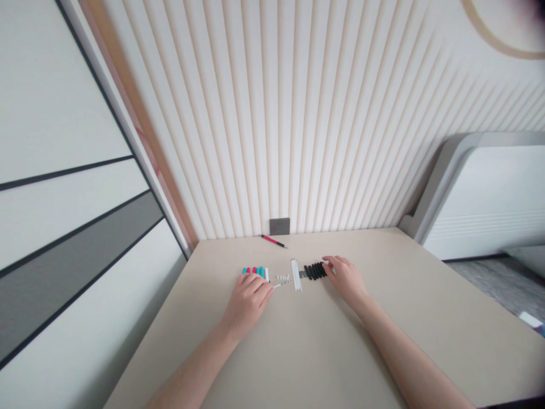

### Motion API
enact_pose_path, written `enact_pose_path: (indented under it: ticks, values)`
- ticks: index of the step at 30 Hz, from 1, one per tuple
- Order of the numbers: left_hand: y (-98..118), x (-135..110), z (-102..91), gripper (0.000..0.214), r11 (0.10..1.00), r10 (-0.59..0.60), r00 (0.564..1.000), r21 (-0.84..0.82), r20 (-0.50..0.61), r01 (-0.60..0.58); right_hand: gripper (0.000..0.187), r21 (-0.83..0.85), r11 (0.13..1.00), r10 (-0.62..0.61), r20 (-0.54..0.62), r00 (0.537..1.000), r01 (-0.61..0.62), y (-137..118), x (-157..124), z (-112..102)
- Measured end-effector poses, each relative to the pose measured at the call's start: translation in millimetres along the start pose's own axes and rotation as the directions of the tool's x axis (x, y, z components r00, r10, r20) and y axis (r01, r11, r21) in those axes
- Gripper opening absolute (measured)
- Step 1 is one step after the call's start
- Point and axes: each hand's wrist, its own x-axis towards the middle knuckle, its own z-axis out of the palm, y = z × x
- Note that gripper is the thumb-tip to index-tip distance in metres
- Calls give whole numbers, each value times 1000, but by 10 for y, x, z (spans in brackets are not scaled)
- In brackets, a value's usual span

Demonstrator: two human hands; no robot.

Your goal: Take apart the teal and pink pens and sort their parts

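My left hand (250, 296) is closed, its fingertips pinching a thin white pen refill (277, 286) that points to the right. Behind that hand stands a row of teal, red and white pen barrels (257, 271), partly covered by the fingers. My right hand (347, 279) rests at the right end of a row of black pen grips (314, 271); its thumb and index finger are apart beside the last one. Between the hands lie small white pieces (283, 277), a bundle of white refills (296, 275) and small dark metallic parts (302, 274), too small to make out.
A red and black pen (273, 241) lies near the back of the beige table (281, 352). Beyond it is a ribbed wall with a dark socket (280, 226). A white and grey cabinet (63, 227) flanks the left side; a grey-framed headboard (489, 193) stands on the right.
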Motion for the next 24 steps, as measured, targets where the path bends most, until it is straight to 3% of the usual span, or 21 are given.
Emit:
enact_pose_path:
  ticks: [9, 24]
  values:
    - [11, 10, -20, 17, 1000, -11, 1000, -7, 1, 11, 31, -115, 993, 21, 156, 988, -3, -29, -106, -66]
    - [8, 2, -10, 16, 1000, -9, 1000, -9, -13, 9, 37, -172, 985, 43, 258, 965, 2, -12, -137, -70]
